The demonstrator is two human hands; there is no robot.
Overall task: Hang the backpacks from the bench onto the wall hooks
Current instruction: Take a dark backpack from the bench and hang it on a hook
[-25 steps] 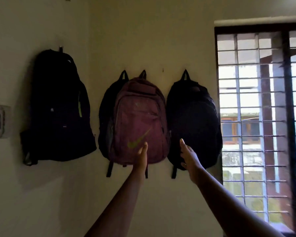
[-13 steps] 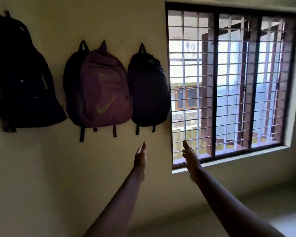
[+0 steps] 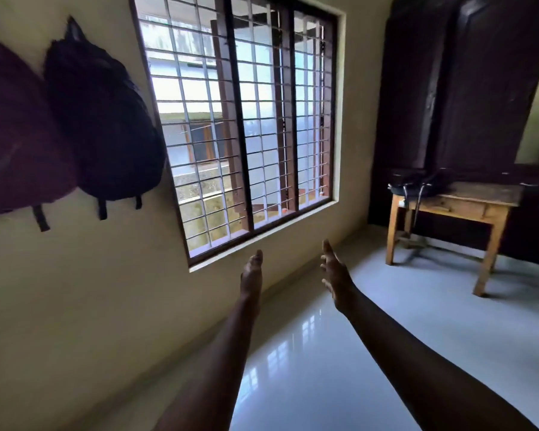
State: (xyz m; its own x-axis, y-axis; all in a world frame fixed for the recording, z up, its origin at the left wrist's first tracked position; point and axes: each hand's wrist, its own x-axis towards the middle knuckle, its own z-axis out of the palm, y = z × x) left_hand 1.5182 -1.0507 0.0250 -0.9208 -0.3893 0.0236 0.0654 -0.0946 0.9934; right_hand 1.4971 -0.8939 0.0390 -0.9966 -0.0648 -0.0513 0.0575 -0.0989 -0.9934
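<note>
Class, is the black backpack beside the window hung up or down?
Hung up: the black backpack hangs on the wall, loop uppermost, straps dangling.

Nothing could be read here: the maroon fabric backpack and black fabric backpack hung too dark and blurred.

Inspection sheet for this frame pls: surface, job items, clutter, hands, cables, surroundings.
Surface: wooden bench, one dark bag lying at its left end, straps over the edge.
Job's things: black backpack and maroon backpack hang side by side on the wall; the maroon one is cut by the frame edge; hooks hidden.
Clutter: nothing seen.
Hands: left hand and right hand both open, outstretched, holding nothing.
Cables: nothing seen.
Surroundings: barred window, glossy floor, dark wooden panelling behind the bench.
</note>
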